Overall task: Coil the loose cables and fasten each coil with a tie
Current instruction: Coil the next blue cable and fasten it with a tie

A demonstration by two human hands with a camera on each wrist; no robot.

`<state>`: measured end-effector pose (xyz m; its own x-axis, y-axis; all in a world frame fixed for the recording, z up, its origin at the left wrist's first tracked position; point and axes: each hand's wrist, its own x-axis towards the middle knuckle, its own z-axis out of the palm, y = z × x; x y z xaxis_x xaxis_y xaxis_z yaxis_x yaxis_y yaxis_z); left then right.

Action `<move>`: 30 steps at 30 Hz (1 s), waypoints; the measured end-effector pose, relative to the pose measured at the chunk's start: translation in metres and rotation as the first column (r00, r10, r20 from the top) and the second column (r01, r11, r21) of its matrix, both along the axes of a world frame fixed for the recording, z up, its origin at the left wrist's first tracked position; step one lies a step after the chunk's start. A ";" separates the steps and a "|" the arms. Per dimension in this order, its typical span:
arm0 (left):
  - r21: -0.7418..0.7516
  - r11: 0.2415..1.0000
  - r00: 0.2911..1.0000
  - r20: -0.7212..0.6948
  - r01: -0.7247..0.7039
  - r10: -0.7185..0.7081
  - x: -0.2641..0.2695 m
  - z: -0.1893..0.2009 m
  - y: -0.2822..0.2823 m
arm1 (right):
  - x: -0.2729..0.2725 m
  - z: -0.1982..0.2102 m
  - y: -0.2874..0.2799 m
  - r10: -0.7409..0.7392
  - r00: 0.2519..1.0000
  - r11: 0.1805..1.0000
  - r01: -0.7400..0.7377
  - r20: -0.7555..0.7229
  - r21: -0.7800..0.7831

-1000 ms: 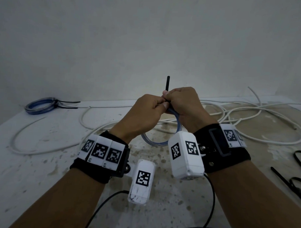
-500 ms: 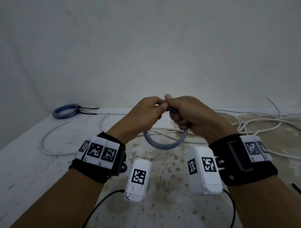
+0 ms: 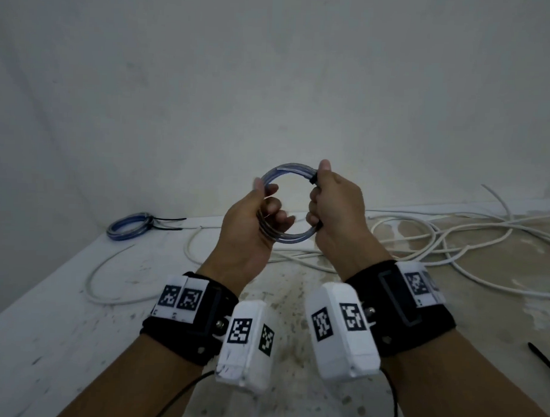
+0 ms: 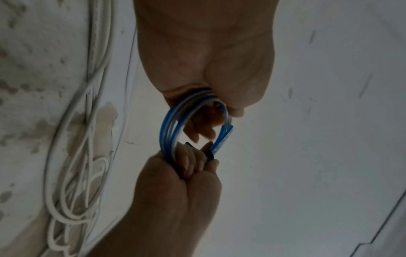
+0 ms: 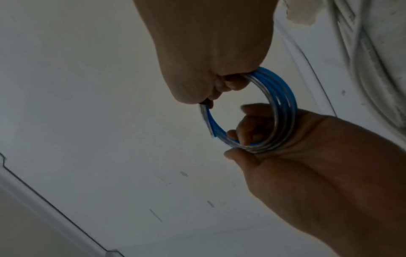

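A small blue and clear cable coil [image 3: 287, 174] [image 4: 169, 125] [image 5: 283, 97] is held upright in the air in front of me. My left hand [image 3: 261, 208] [image 5: 248, 139] grips its left side with fingers curled through the ring. On the coil's right side my right hand [image 3: 324, 197] [image 4: 197, 160] closes round the cable. A black tie [image 3: 314, 179] [image 4: 208, 154] wraps the coil at my right thumb, mostly hidden by the fingers. Loose white cable [image 3: 453, 242] lies tangled on the table behind my hands.
A second blue coil with black ties [image 3: 129, 228] lies at the table's far left corner. Another white cable loop [image 3: 109, 283] sprawls on the left of the stained table [image 3: 293, 365]. A black tie [image 3: 543, 358] lies at the right edge. The wall stands close behind.
The hands have lifted the coil and turned it upright to face me, moving apart to its two sides. The long black tie tail that stuck up a second ago no longer shows.
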<state>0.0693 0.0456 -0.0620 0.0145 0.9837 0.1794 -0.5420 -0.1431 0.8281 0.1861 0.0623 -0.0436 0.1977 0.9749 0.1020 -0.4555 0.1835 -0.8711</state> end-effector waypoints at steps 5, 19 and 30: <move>-0.077 0.992 0.994 0.038 -0.095 0.098 -0.003 0.011 0.004 | 0.000 0.003 -0.004 0.162 0.987 0.986 -0.162 -0.007 0.037; -0.149 0.961 0.965 -0.163 -0.231 0.207 -0.056 0.018 -0.022 | 0.001 -0.002 -0.022 0.431 0.819 0.894 -0.443 0.379 -0.060; -0.369 0.872 0.947 -0.130 -0.322 0.295 -0.155 0.001 -0.012 | -0.098 0.002 0.021 0.424 0.824 0.905 -0.402 0.375 -0.141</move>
<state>-0.0852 0.0334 -0.0606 -0.3023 0.9321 -0.1994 -0.4634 0.0391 0.8853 0.0883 0.0835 -0.0414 -0.2695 0.9625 0.0304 -0.1019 0.0029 -0.9948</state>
